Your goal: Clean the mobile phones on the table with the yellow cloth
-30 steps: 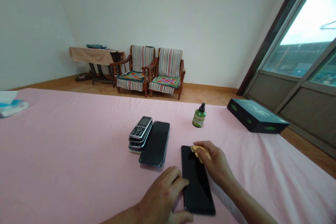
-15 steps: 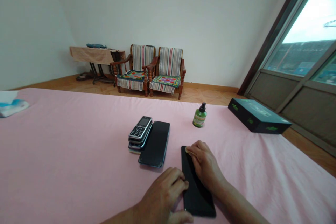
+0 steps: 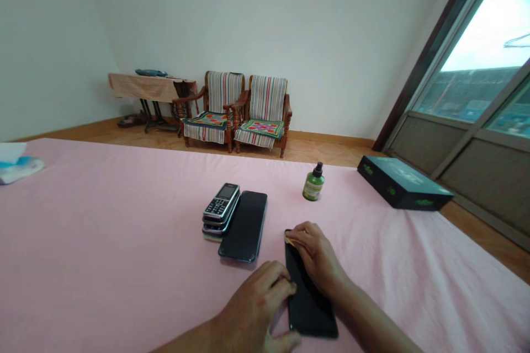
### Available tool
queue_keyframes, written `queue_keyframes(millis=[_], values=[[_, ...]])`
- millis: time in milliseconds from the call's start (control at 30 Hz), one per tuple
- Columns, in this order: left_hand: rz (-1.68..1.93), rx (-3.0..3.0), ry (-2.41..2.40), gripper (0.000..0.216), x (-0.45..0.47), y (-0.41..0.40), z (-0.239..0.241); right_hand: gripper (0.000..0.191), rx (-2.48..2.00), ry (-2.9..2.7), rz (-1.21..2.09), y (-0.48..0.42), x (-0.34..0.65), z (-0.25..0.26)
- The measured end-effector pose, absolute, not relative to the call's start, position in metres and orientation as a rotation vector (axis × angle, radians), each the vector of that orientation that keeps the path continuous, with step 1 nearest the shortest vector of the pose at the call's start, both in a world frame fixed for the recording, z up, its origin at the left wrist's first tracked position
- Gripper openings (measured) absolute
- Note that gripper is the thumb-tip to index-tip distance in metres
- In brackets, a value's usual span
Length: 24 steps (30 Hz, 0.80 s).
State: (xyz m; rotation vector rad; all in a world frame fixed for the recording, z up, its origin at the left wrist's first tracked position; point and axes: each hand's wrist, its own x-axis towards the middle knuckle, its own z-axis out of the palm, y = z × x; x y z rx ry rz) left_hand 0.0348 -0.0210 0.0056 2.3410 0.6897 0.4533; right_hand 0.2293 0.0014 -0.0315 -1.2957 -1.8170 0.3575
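A black smartphone (image 3: 308, 309) lies flat on the pink tablecloth (image 3: 103, 231) close to me. My right hand (image 3: 317, 259) rests on its far end, fingers closed on a small yellow cloth (image 3: 290, 241) that peeks out at the fingertips. My left hand (image 3: 256, 309) lies against the phone's left edge, fingers curled and pressed to it, holding it still.
Beyond the hands lie another black smartphone (image 3: 244, 226) and a stack of keypad phones (image 3: 220, 210). A green spray bottle (image 3: 313, 183) stands further back, a dark box (image 3: 401, 183) at the right edge, a tissue pack (image 3: 16, 164) far left. Two striped chairs (image 3: 236, 113) stand by the wall.
My right hand has slid with the yellow cloth from the phone's far right corner leftward across its top end. The left hand has stayed at the phone's edge.
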Motion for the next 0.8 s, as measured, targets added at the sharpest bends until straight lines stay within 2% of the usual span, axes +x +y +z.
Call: queue_keyframes(millis=[200,367,533,667,800], values=[[0.449,2.213,0.859,0.06,0.036,-0.025,0.014,0.039,-1.287,-1.932,0.414,-0.024,0.227,-0.022],[0.521,2.183,0.781,0.079,0.034,-0.023,0.009,0.035,-1.299,-2.016,0.486,-0.052,0.223,-0.014],[0.528,2.197,0.783,0.089,0.032,-0.022,0.001,0.038,-1.211,-2.122,0.404,-0.079,0.227,-0.021],[0.54,2.222,0.749,0.083,0.033,-0.021,0.001,0.034,-1.175,-2.128,0.302,-0.094,0.231,-0.038],[0.553,2.249,0.724,0.078,0.034,-0.02,0.0,0.025,-1.241,-1.945,0.395,-0.099,0.229,-0.041]])
